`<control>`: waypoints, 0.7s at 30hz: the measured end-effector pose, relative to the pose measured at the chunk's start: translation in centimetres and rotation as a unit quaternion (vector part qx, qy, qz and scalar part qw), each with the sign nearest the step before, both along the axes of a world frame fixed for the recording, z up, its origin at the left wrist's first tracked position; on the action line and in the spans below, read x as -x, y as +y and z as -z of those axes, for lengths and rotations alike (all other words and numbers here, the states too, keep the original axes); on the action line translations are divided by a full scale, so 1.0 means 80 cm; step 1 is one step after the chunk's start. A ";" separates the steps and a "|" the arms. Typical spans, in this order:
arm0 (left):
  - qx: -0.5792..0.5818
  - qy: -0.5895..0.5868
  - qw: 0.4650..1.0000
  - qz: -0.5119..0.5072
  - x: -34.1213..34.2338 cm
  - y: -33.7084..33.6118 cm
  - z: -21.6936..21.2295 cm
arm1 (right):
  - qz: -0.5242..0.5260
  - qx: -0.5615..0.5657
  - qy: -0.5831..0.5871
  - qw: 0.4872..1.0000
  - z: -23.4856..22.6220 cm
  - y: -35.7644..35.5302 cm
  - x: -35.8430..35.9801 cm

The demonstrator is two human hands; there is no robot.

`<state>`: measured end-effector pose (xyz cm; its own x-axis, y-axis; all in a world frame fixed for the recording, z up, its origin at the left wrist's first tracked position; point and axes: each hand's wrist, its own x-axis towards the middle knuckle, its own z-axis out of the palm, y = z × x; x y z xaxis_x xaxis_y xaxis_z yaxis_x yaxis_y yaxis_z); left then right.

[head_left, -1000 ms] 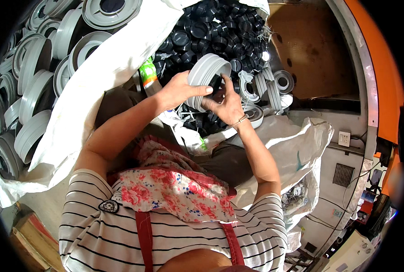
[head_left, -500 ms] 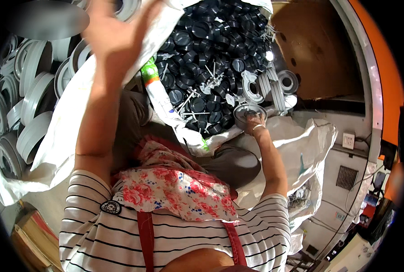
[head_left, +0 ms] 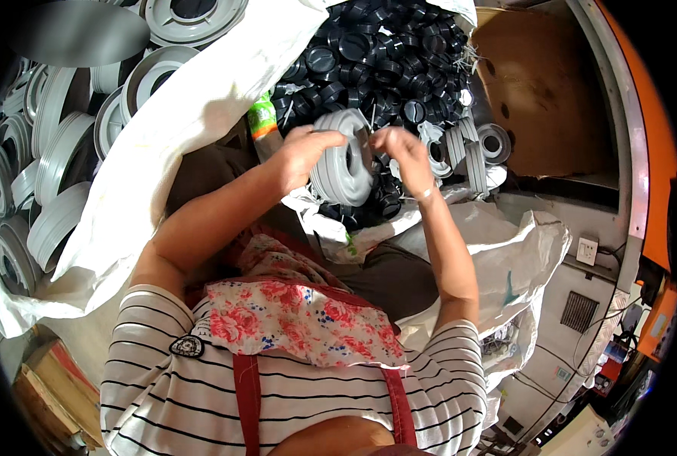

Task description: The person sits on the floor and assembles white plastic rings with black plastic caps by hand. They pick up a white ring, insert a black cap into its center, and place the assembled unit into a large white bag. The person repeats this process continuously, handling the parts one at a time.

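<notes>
While gripped on edge, grey ribbed wheel [head_left: 344, 158], axle sideways, left fingers [head_left: 319, 140] clasping it, right fingers [head_left: 394, 143] pinched beside.

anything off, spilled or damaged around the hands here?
Nothing stands out. Left hand and right hand hold a grey wheel over the sack of black caps. Grey wheels lie loosely heaped at left, not spilled.
</notes>
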<state>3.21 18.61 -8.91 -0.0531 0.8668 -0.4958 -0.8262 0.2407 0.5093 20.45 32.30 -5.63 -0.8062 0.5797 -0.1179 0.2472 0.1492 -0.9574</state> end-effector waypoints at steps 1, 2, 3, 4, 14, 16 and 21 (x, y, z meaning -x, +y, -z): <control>-0.051 0.054 0.996 -0.044 0.003 -0.005 -0.006 | 0.070 -0.082 -0.043 0.993 0.015 0.017 0.014; -0.027 0.146 0.984 -0.095 0.007 -0.001 0.016 | 0.097 -0.142 -0.115 0.978 0.031 0.028 0.026; -0.011 0.195 0.973 -0.123 0.011 0.004 0.026 | 0.072 -0.218 -0.121 0.966 0.062 0.041 0.036; 0.005 0.244 0.958 -0.149 0.015 0.007 0.031 | 0.048 -0.293 -0.127 0.946 0.098 0.051 0.042; -0.071 -0.085 0.964 -0.241 0.028 0.007 0.004 | -0.044 -0.564 -0.324 0.758 0.131 0.042 0.021; -0.065 -0.137 0.965 -0.215 0.019 0.008 -0.021 | 0.109 -0.342 -0.043 0.932 0.104 0.034 0.013; -0.069 0.277 0.943 -0.172 -0.025 0.011 0.001 | 0.287 0.150 0.180 0.929 0.035 -0.021 0.009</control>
<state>5.21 19.47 -8.98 -0.5605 0.8054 -0.1928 -0.4408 -0.0931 0.8928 19.72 30.59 -8.42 -0.3932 0.9106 -0.1272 -0.1400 -0.1960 -0.9706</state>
